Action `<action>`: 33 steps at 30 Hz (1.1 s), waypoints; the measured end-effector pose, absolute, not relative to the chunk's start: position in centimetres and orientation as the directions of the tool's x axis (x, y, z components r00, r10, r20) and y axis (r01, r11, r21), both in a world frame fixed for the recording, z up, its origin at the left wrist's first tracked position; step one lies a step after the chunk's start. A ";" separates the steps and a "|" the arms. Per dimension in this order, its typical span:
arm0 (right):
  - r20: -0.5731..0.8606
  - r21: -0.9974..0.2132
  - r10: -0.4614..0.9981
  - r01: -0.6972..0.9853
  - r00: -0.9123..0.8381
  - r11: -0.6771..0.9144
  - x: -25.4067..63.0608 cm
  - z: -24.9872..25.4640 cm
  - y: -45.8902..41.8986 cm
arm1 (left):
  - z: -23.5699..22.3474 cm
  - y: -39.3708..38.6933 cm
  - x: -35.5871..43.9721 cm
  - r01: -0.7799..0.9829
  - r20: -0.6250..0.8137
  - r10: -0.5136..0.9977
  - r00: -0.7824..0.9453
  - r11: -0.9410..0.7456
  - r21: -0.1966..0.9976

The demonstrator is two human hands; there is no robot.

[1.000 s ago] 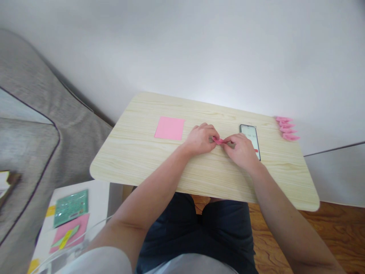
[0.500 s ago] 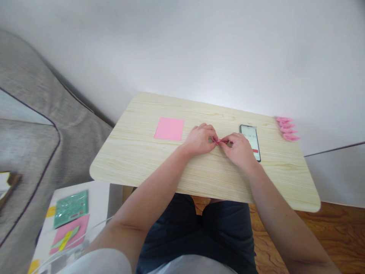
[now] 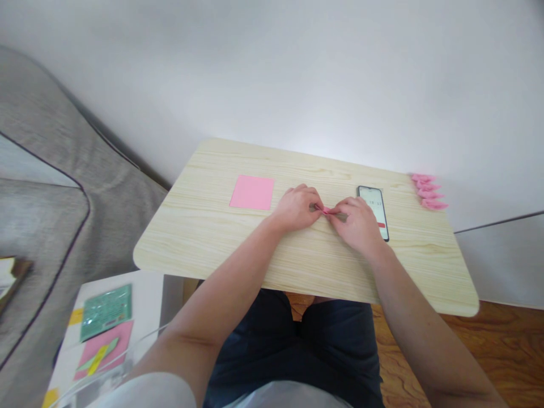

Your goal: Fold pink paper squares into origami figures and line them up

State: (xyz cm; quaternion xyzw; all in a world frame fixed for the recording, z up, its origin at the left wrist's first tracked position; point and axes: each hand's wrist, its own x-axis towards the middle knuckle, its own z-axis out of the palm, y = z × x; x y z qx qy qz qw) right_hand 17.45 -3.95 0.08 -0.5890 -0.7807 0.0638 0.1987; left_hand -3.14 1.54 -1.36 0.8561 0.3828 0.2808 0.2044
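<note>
1. Folded pink paper (image 3: 326, 211), long axis running left to right, sits between both hands above the wood-grain tabletop (image 3: 204, 226)
2. Left hand (image 3: 298, 208) and right hand (image 3: 357, 223) pinch its opposite ends
3. Nearby lies a flat, smooth pink square (image 3: 252, 192)

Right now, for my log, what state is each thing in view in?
Pink piece: folded, pinched
Left hand: pinching it
Right hand: pinching it
Pink square: flat, unfolded
Phone: face up, screen lit
Pink shapes: folded, lined up
Green packet: flat, seal unclear
Lower pink sheet: partly covered
</note>
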 end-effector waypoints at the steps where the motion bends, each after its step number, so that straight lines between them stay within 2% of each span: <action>1: 0.233 -0.333 0.947 0.896 -0.224 0.294 17.4 0.1 -3.9 | -1.4 1.6 -3.1 0.540 0.325 0.769 0.550 -0.624 0.565; 8: 0.219 -0.312 0.955 0.913 -0.200 0.263 17.0 0.3 -3.9 | -1.5 1.6 -3.1 0.536 0.340 0.762 0.552 -0.636 0.556; 13: 0.222 -0.324 0.958 0.913 -0.183 0.249 16.6 0.5 -4.5 | -1.5 1.5 -3.1 0.527 0.333 0.783 0.525 -0.607 0.595; 17: 0.256 -0.416 0.953 0.872 -0.159 0.257 16.6 0.9 -5.1 | -1.2 1.2 -3.1 0.513 0.329 0.794 0.511 -0.589 0.625; 20: 0.286 -0.525 0.955 0.821 -0.077 0.224 17.1 1.3 -5.4 | -0.9 1.1 -3.0 0.484 0.349 0.786 0.511 -0.598 0.638; 25: 0.247 -0.690 0.968 0.710 0.045 0.143 19.0 2.2 -5.8 | -0.1 0.7 -2.0 0.397 0.435 0.738 0.517 -0.656 0.642; 33: 0.160 -0.795 0.967 0.606 0.198 0.008 23.4 2.9 -6.3 | 0.9 -0.2 2.5 0.406 0.469 0.708 0.528 -0.696 0.593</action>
